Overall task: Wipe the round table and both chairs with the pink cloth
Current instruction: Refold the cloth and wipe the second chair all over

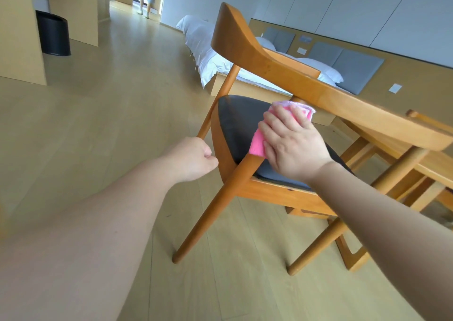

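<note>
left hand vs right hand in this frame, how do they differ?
The left hand is curled into a fist beside the chair frame, with no cloth in it; whether it grips the thin wooden post is unclear. The right hand lies with fingers spread, pressing the pink cloth on the dark seat. The left is off the seat's edge; the right is over it. Both are bare.
</note>
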`<state>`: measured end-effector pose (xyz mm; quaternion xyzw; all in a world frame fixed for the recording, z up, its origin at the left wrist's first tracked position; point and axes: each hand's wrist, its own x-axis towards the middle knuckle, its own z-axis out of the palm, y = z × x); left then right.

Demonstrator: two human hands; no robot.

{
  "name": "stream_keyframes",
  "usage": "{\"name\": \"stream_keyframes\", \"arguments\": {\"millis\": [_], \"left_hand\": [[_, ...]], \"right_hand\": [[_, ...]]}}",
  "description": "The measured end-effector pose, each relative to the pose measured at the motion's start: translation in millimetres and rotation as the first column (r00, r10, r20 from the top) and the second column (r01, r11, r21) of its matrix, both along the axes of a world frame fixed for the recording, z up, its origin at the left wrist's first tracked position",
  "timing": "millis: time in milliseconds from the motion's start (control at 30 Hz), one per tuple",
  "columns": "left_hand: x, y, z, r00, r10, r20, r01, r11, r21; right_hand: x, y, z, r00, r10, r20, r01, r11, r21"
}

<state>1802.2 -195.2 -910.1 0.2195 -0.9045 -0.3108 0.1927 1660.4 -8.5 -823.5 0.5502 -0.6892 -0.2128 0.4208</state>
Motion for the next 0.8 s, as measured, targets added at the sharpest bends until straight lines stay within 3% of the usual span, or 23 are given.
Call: {"name": "stream_keyframes", "arguments": {"millis": [133, 300, 500, 667, 800], "left_hand": [[-3.5, -0.4, -0.7, 1.0, -0.009, 0.001, 0.009, 1.0, -0.007], [-4.3, 5.4, 8.2, 0.999, -0.031, -0.008, 0.031, 0.999, -0.031], [-16.0, 43.9, 33.5, 0.98, -0.193, 0.048, 0.198, 0.969, -0.15], [-59.6, 116.3, 47.8, 0.932, -0.355, 0.068, 0.356, 0.871, -0.339], [-119.5, 192.1, 38.9, 0.855, -0.509, 0.099, 0.514, 0.807, -0.289]], "right_hand": [[-2.4, 3.6, 9.6, 0.998, 0.051, -0.033, -0.052, 0.998, -0.021], [5.1, 9.6, -3.8, 0.997, 0.055, 0.046, -0.054, 0.998, -0.017], [-6.4, 54.3, -33.2, 0.965, 0.2, 0.17, -0.21, 0.977, 0.044], [-45.3, 136.1, -45.9, 0.91, 0.029, 0.414, 0.043, 0.986, -0.163], [-72.7, 209.8, -42.6, 0.706, -0.032, 0.708, 0.305, 0.915, -0.263]]}}
